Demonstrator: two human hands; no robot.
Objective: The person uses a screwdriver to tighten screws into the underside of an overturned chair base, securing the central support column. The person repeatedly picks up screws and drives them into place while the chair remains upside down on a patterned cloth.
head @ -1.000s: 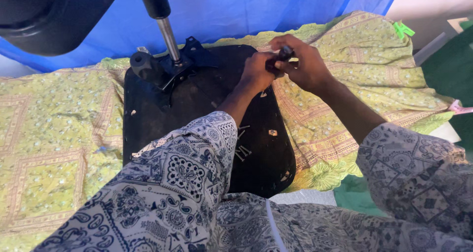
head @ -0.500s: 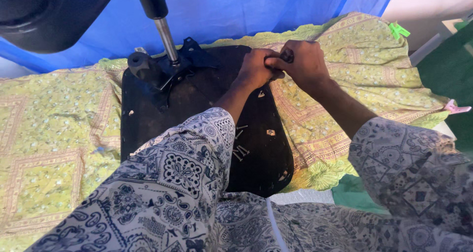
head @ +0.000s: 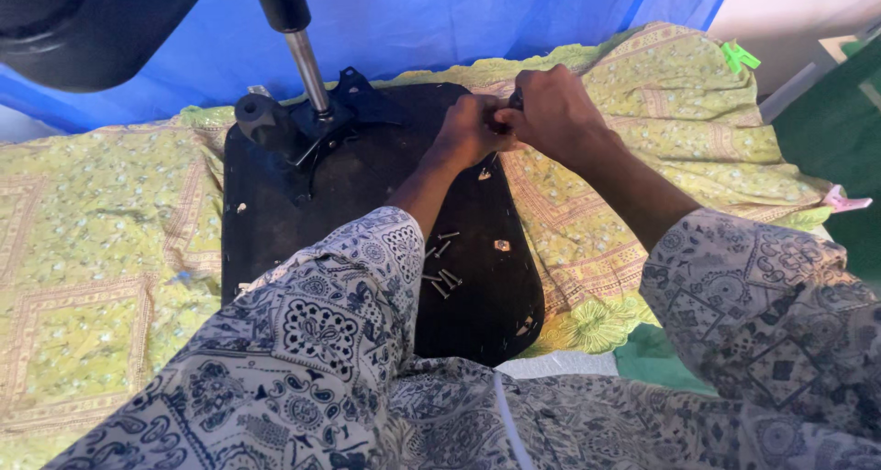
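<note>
Near edge of the black seat-base panel (head: 367, 195) loose screws (head: 440, 273) lie as before; at its far right edge left hand (head: 473, 130) and right hand (head: 551, 112) stay clenched on a small dark tool (head: 514, 101), shifted slightly left; no packages, labels visible.

loose screws (head: 440, 273) litter black seat panel (head: 367, 185) mid-area; metal post (head: 307, 66) with bracket (head: 312, 126) blocks far-left corner; green quilt (head: 92, 240) sides open.

Both forearms stretched forward, left hand (head: 466, 130) and right hand (head: 551, 112) curled, pressed together — knuckles up
</note>
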